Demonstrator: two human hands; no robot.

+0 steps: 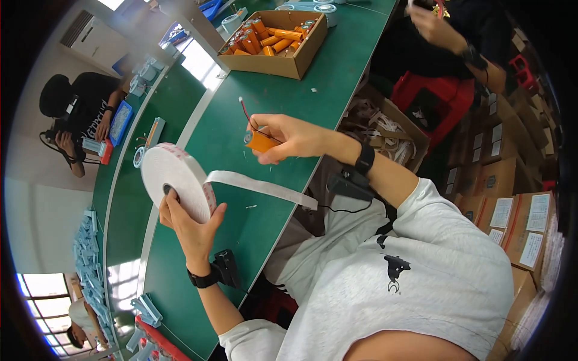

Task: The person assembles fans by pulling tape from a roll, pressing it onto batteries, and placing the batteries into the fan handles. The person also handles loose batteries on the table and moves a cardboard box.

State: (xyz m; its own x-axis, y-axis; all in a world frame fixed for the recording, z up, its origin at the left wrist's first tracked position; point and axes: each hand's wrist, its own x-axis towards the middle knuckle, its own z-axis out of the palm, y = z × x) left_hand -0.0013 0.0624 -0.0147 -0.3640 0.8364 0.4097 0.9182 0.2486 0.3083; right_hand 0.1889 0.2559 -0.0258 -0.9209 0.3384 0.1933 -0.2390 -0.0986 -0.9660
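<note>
My left hand [191,231] grips a large roll of white tape [161,171], with fingers at its core hole and the thumb by the rim. A loose tape strip [259,183] stretches from the roll to the right, past the table edge. Above the green tabletop, my right hand [295,137] is closed around an orange cylindrical battery [259,142]. Thin red and black wires rise from the battery to a small white connector [241,99]. The far side of the battery is hidden by my fingers.
A cardboard box [265,64] of orange batteries stands at the back of the green table [289,96]. Beyond the divider, a person [84,108] works beside a blue tray [121,122]. Another person's hand [430,24] shows upper right, near a red stool [430,96]. Cartons [506,216] are stacked at right.
</note>
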